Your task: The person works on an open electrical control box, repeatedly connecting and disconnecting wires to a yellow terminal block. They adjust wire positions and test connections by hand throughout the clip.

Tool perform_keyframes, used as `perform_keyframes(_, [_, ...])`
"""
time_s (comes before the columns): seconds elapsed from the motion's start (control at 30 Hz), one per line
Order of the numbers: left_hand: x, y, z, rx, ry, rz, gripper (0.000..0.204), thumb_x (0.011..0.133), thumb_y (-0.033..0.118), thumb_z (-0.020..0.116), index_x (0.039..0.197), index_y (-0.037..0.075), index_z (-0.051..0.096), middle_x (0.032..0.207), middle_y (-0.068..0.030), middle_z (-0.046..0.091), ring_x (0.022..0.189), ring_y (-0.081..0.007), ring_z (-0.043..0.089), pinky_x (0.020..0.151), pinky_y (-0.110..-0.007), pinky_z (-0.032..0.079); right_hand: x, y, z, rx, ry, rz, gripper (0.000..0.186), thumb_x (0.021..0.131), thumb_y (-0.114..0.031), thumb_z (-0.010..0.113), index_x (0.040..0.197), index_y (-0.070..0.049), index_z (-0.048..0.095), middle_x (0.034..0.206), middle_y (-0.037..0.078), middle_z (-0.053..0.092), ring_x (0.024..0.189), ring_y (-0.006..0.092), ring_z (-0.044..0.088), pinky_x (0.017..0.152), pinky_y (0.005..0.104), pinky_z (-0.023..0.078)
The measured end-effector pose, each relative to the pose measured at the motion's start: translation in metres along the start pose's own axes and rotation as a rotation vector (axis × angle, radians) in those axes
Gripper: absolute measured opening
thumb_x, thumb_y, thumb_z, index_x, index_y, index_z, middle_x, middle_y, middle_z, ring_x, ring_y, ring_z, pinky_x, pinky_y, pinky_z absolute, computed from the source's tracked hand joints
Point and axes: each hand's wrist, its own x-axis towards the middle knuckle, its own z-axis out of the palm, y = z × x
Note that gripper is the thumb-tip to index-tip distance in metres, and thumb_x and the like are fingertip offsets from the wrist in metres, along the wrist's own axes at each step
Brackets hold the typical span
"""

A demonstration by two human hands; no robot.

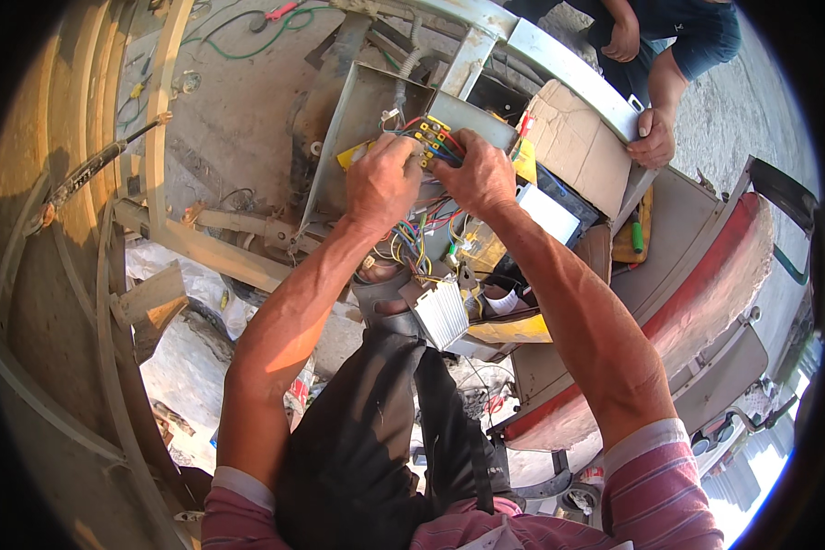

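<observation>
At the top middle, a small terminal block (pixel 434 131) with yellow metal tabs sits between my two hands, with coloured wires running to it. My left hand (pixel 385 183) closes its fingers around the block's left side. Dark and coloured wires (pixel 446 152) beside the block lie in the pinch of my right hand (pixel 478 179); its fingertips are partly hidden. Below the hands hangs a tangled bundle of wires (pixel 419 240). A finned silver metal box (pixel 441 313) sits under the bundle, close to my knees.
An open metal box (pixel 339 119) surrounds the work on a vehicle frame (pixel 559 69). Cardboard (pixel 573 137) lies to the right. At the upper right, another person's hand (pixel 652 139) rests on the frame. Wooden bars (pixel 160 110) stand at left; a red-and-grey panel (pixel 706 275) curves along the right.
</observation>
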Motion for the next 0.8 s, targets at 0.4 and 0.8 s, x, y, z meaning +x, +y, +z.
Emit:
perform_keyframes(0.4, [-0.0050, 0.0020, 0.0004, 0.014, 0.037, -0.005, 0.015, 0.090, 0.011, 0.079, 0.102, 0.008, 0.071, 0.097, -0.0112, 0.071, 0.086, -0.0372, 0.072, 0.074, -0.048, 0.058, 0.0004, 0.0021, 0.0041, 0.005, 0.055, -0.041, 0.047, 0.084, -0.041, 0.078, 0.118, -0.009, 0.076, 0.107, 0.019, 0.080, 0.104, 0.0407, 0.076, 0.092, 0.0505, 0.059])
perform_keyframes(0.8, [-0.0033, 0.0003, 0.0014, 0.060, 0.049, 0.020, 0.013, 0.088, 0.009, 0.077, 0.094, 0.008, 0.064, 0.092, -0.0118, 0.068, 0.082, -0.0373, 0.071, 0.075, -0.050, 0.055, 0.0021, 0.0042, 0.0054, -0.022, 0.043, -0.039, 0.051, 0.086, -0.039, 0.080, 0.126, -0.008, 0.074, 0.113, 0.019, 0.080, 0.110, 0.0400, 0.076, 0.097, 0.0499, 0.058])
